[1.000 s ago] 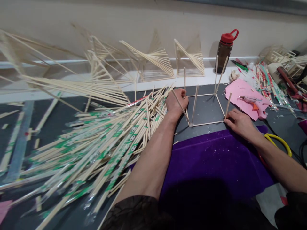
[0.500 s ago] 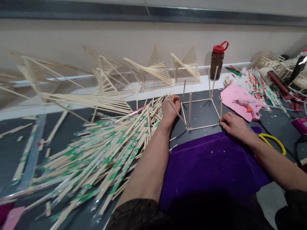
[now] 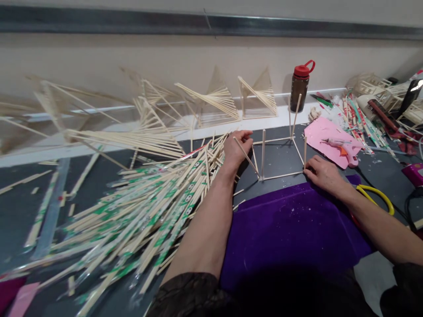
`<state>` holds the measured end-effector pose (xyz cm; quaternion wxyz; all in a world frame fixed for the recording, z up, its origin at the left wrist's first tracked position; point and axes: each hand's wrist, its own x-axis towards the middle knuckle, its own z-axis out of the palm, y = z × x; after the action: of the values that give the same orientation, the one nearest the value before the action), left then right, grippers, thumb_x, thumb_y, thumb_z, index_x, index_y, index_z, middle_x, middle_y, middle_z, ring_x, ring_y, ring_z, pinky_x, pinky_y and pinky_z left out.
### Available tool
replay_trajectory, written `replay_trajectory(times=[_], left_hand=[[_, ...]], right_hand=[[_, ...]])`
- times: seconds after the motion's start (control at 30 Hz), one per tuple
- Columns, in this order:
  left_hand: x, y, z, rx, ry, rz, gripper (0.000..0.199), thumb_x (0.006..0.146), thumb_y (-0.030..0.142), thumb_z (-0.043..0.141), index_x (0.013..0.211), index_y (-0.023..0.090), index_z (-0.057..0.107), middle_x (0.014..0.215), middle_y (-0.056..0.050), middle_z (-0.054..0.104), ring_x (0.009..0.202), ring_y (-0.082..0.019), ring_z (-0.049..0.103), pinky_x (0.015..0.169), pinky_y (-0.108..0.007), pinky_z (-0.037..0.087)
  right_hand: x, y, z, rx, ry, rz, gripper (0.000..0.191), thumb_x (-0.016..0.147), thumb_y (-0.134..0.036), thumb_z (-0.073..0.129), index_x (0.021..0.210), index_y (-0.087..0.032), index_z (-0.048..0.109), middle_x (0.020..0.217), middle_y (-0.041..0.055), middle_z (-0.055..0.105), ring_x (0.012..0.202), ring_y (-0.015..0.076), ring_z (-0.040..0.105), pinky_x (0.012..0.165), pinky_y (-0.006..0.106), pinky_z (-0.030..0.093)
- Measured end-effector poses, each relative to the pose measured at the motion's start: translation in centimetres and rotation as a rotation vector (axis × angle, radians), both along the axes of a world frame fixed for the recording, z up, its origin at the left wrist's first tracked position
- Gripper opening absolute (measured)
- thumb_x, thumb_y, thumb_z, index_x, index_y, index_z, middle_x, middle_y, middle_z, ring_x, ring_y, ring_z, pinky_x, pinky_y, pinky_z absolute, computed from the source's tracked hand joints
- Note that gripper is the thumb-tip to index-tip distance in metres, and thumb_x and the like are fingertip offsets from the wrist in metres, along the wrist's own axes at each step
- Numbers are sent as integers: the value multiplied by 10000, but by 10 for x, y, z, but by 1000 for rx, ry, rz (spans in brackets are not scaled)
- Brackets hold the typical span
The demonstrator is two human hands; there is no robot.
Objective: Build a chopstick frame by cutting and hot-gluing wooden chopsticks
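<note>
A four-sided frame of thin wooden sticks (image 3: 282,175) lies on the dark table, with sticks standing or leaning at its corners. My left hand (image 3: 236,149) is at its back left corner, fingers curled and their tips at the corner. At the front right corner, my right hand (image 3: 322,171) pinches the frame beside an upright stick (image 3: 305,152). One stick (image 3: 245,154) slants up from the front left corner toward my left hand, next to a near-vertical stick (image 3: 263,154).
Many loose and wrapped sticks (image 3: 155,211) cover the left side. Finished stick models (image 3: 218,103) line the wall, with a bottle (image 3: 300,88) to their right. A glue gun (image 3: 343,147) rests on pink material (image 3: 317,132). Purple material (image 3: 291,229) and yellow-handled scissors (image 3: 376,189) lie nearer.
The upright stick beside my left hand at the back left corner no longer shows. My left hand has shifted slightly; my right hand stays at its corner. The view has moved a little.
</note>
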<state>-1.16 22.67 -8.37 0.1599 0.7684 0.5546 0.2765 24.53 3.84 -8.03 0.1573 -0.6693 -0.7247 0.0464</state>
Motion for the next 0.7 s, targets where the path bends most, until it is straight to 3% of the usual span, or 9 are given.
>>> replay_trajectory(times=[0.23,0.4,0.7], left_hand=[[5,7,14,-12,139,-224,328,805,220,618,1084,266,785,1163,-80,737,1127,-255,656,1038,-387,488],[12,17,18,-35,304,-400,321,815,230,576,1034,275,806,1123,-78,736,1033,-241,687,961,-357,511],[22,8,14,9,345,-358,284,868,250,543,993,256,798,1097,-106,705,986,-250,670,890,-361,513]], right_hand=[[-1,0,1,-8,-7,1,148,960,-262,531,945,-210,669,985,75,677,786,182,634,658,298,426],[-1,-1,5,-40,2,2,156,970,-268,525,953,-207,667,983,71,674,776,175,627,664,293,424],[-2,-1,7,-51,25,9,153,975,-282,529,943,-203,656,984,68,672,755,162,609,669,288,421]])
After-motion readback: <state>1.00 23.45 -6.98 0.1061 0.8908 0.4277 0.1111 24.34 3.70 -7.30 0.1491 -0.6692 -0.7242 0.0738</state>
